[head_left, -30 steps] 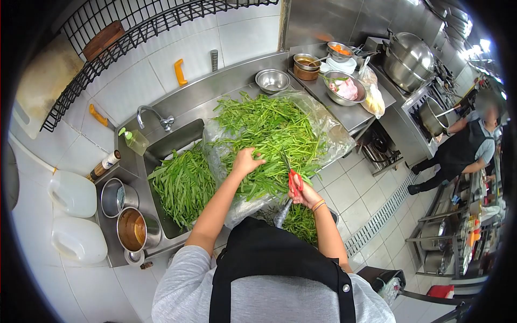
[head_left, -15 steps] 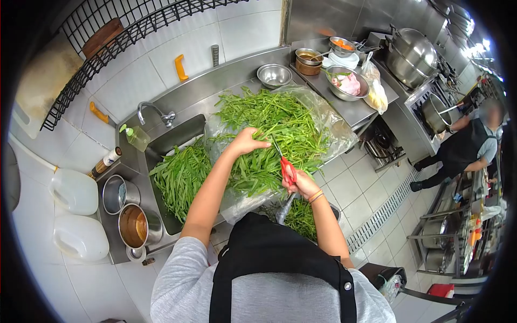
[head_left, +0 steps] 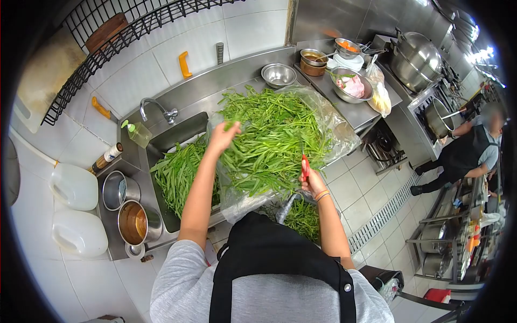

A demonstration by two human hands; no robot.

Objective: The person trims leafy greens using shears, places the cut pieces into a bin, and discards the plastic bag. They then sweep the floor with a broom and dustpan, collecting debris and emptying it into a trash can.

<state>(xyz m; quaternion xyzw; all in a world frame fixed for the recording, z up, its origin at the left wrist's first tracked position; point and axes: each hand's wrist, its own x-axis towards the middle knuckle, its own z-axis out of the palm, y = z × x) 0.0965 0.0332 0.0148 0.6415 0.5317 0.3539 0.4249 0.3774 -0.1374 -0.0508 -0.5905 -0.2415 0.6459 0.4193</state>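
Observation:
A big heap of long-stemmed leafy greens lies on a clear plastic sheet or bag on the counter. At the heap's left edge is my left hand, slightly blurred, its fingers closed on a few leafy greens. My right hand grips red-handled scissors over the heap's right side, the blades pointing away from me. More leafy greens fill the sink on the left. Cut green pieces sit low down, below the counter edge, their container partly hidden by my apron.
Behind the sink are a faucet and soap bottle. Metal pots and plastic jugs stand left. A steel bowl is behind the heap; a bowl of meat sits right. Another person works far right.
My left hand has moved left, away from the scissors, with greens in its fingers. My right hand has shifted right with the scissors.

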